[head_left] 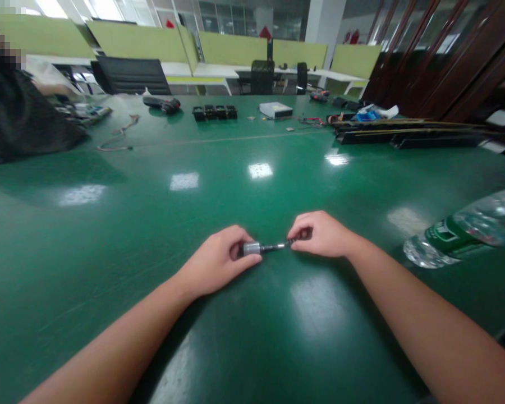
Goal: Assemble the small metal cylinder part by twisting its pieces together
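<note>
Near the middle of the green table (151, 213), my left hand (219, 258) is closed around a small silver-grey cylinder with a thin shaft (252, 248). The shaft points right and is dark, with a bright metal end. Just beyond that end, my right hand (320, 233) pinches a small dark piece (291, 242) between thumb and fingers. The piece is too small to name, and whether it touches the shaft I cannot tell. Both hands are low over the tabletop.
A clear plastic bottle with a green label (458, 233) lies at the right. Farther back are a cable (120, 133), a black block-like part (214, 112), a silver box (275, 110) and long dark rails (404, 133). Another person's dark sleeve (25, 112) is at the left edge.
</note>
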Demonstrator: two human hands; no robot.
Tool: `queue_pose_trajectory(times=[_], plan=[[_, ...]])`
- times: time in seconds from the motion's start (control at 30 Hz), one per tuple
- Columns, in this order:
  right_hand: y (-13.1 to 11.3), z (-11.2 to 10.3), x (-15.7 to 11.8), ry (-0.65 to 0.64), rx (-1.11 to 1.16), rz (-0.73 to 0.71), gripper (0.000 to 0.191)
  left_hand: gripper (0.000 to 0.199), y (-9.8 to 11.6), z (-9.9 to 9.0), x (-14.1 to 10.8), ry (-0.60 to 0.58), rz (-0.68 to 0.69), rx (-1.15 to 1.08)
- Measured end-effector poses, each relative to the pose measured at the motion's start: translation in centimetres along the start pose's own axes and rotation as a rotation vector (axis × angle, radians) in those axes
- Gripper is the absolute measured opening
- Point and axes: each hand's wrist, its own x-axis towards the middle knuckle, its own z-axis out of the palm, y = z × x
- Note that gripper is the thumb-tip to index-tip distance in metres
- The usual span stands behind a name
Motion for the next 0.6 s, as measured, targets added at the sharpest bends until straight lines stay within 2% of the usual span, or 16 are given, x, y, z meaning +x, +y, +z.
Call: queue_pose_trajectory(times=[0.27,0.43,0.6], plan=[[-0.6,0.6,0.0,-0.014,0.03,-0.02,0.014,0.03,-0.1,0.0,0.0,0.0,0.013,-0.004],[-1.6,2.4,0.2,0.049,0.112,0.002,0.02,0.028,-0.3,0.2,0.1,0.011,0.035,0.0],[-2.6,3.8,0.4,0.059,0.043,-0.12,0.018,0.025,-0.3,0.3,0.1,0.009,0.083,-0.016]])
